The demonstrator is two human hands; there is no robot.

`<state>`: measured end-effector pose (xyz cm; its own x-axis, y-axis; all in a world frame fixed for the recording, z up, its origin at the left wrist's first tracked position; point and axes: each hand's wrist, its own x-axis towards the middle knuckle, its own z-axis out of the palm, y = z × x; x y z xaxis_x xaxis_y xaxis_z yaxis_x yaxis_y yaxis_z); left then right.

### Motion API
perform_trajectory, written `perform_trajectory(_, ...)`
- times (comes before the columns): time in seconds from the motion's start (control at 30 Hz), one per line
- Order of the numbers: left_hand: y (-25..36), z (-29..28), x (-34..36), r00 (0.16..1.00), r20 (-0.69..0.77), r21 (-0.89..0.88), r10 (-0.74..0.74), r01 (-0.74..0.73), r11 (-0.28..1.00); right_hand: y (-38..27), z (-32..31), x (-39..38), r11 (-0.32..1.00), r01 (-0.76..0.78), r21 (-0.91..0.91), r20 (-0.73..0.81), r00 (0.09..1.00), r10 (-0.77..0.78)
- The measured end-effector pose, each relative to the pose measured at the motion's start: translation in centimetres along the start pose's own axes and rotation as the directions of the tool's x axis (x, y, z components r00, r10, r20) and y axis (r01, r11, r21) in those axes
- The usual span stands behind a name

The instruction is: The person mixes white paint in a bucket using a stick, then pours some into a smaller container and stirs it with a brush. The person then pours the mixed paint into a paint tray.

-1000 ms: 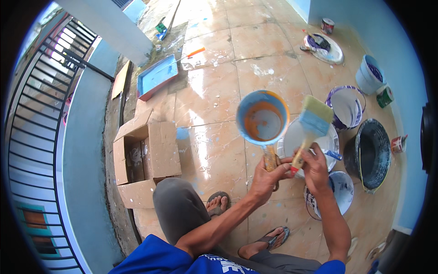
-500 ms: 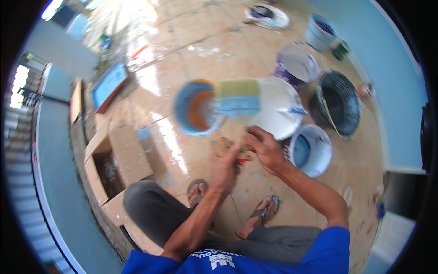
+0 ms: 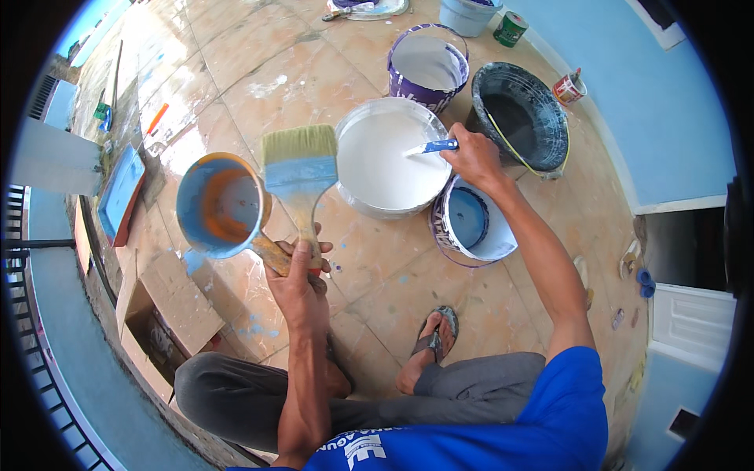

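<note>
My left hand is closed round two handles at once: a dipper with a blue and orange-stained cup, and a wide paintbrush with pale bristles and a blue-smeared ferrule, bristles up. A round tub of white paint stands in front of me. Over its right side, my right hand grips the blue handle of a slim tool. The tool's whitish end reaches over the paint; whether it is a brush or a scraper I cannot tell.
Right of the tub stand a black bucket and a white pail with blue inside. A purple-rimmed bucket stands behind. An opened carton and a blue tray lie left. A small can sits by the wall.
My hands were together at the paintbrush and dipper handles. Now the right hand has moved away and taken the blue-handled tool at the tub; the left keeps the brush and dipper.
</note>
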<state>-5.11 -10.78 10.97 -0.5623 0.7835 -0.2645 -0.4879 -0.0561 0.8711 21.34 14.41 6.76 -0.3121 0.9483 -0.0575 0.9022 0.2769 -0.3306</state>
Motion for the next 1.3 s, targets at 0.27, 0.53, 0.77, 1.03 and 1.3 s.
perform_trajectory(0.27, -0.5, -0.5, -0.5, 0.995, -0.089, 0.049, -0.037, 0.042, 0.998, -4.7, 2.9, 3.6, 0.884, 0.044, 0.466, -0.201, 0.978, 0.057)
perform_trajectory(0.53, -0.6, -1.7, -0.5, 0.995, -0.098, 0.044, -0.028, 0.032, 0.999, -6.9, 4.4, 6.9, 0.95, 0.049, 0.307, -0.156, 0.988, -0.001)
perform_trajectory(0.77, -1.4, -0.5, -0.9, 0.991, -0.069, 0.066, -0.114, 0.119, 0.991, -6.1, 4.5, 7.7, 0.879, 0.221, 0.422, -0.336, 0.939, -0.075)
perform_trajectory(1.03, -1.2, -0.5, -0.7, 0.992, -0.082, 0.026, -0.091, 0.094, 0.995, -4.1, 2.6, 4.4, 0.558, -0.045, 0.829, 0.038, 0.999, 0.025)
perform_trajectory(1.3, -1.5, -0.9, -0.6, 0.992, -0.078, 0.054, -0.098, 0.103, 0.993, -0.6, -1.4, 1.9, 0.372, 0.018, 0.928, -0.039, 0.998, 0.05)
